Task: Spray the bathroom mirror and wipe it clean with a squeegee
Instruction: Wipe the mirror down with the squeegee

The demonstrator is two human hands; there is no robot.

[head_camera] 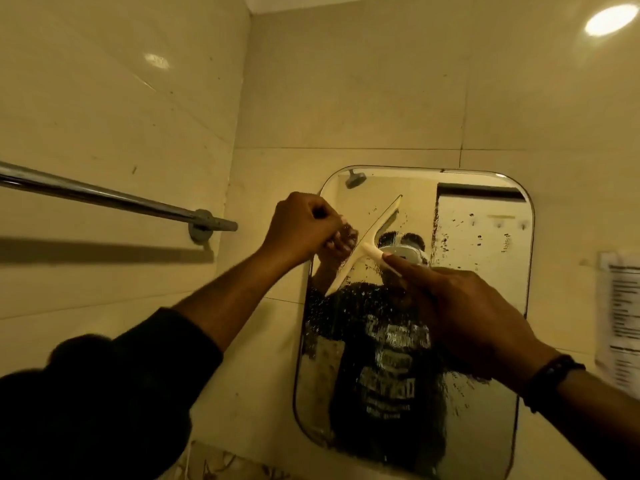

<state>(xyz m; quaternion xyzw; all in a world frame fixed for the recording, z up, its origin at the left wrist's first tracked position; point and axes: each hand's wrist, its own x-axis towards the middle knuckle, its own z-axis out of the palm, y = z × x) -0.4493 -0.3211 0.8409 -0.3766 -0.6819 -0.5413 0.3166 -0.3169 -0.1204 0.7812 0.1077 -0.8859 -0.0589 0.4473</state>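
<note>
A rounded rectangular mirror (485,271) hangs on the tiled wall, speckled with spray droplets across its middle and lower glass. A cream squeegee (375,226) lies diagonally against the upper left of the glass. My right hand (464,306) grips its handle, with a finger stretched along it toward the blade. My left hand (301,226) is curled into a fist at the mirror's upper left edge, its knuckles against the glass, and nothing shows in it. No spray bottle is in view.
A chrome towel bar (104,195) runs along the left wall and ends in a bracket close to my left hand. A printed paper notice (620,320) is stuck on the wall right of the mirror. A patterned ledge edge (221,462) shows below.
</note>
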